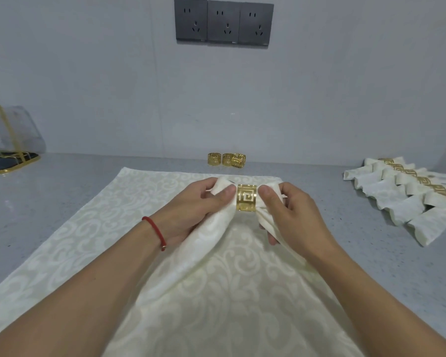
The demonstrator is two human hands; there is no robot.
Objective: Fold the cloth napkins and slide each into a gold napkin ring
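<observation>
Two hands gripped folded napkin (218, 222) either side of gold ring (246, 201), held above spread cloth (88, 228): left hand (191, 212), right hand (286, 215). Ring looked centred; next probably setting it with finished row (410, 197).

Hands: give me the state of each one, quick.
Left hand: closed, gripping the folded napkin left of the gold ring.
Right hand: closed, gripping the napkin right of the ring.
</observation>
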